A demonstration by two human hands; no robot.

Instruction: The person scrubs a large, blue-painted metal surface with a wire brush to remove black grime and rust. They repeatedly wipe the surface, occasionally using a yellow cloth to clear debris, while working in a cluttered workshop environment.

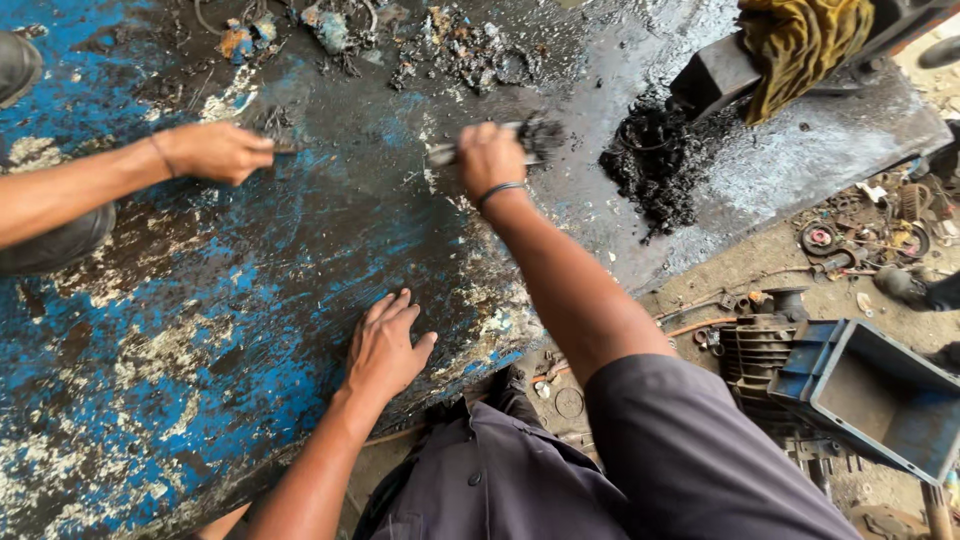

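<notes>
My right hand (489,157) is closed around a dirty brush (535,135) with grimy black bristles and holds it against the greasy blue metal panel (230,330). A dark bracelet circles that wrist. Flat on the panel's near edge rests my left hand (383,347), fingers spread, holding nothing. A second person's hand (215,151) reaches in from the left and grips a small tool against the panel; the tool is mostly hidden.
A heap of black sludge (655,165) lies right of the brush. A yellow rag (800,40) hangs over a metal block at top right. Debris (450,45) litters the panel's far side. A blue open box (880,395) and scrap engine parts (760,345) sit on the ground.
</notes>
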